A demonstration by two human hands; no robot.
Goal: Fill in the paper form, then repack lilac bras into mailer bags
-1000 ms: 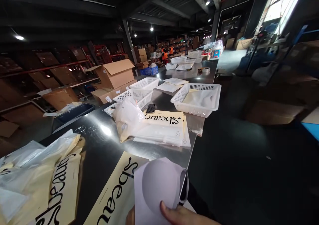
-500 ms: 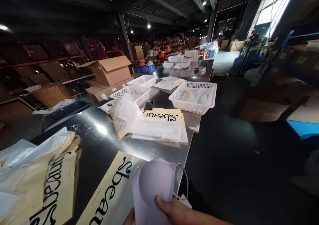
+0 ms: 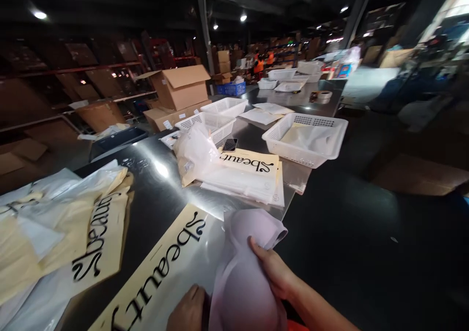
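A lilac bra [image 3: 245,282] with smooth moulded cups is held up at the table's near edge. My right hand [image 3: 274,270] grips its right side, with the thumb lying across the front. At the bra's lower left edge, my left hand [image 3: 188,309] is closed, its fingertips partly hidden. Under and beside the left hand lies a flat plastic bag [image 3: 161,272] with a cream band and black "beauty" lettering. More such bags [image 3: 106,233] are heaped to the left.
A filled white bag [image 3: 196,152] rests by a stack of lettered bags [image 3: 249,174] and a phone [image 3: 230,145]. White perforated baskets [image 3: 308,155] stand along the metal table [image 3: 154,209]. Cardboard boxes [image 3: 183,89] are behind at left. Tape rolls [image 3: 324,95] lie farther back.
The bra has been turned and raised; its strap loop no longer shows at the right. My left hand has come out from behind it on the left. The view has swung left.
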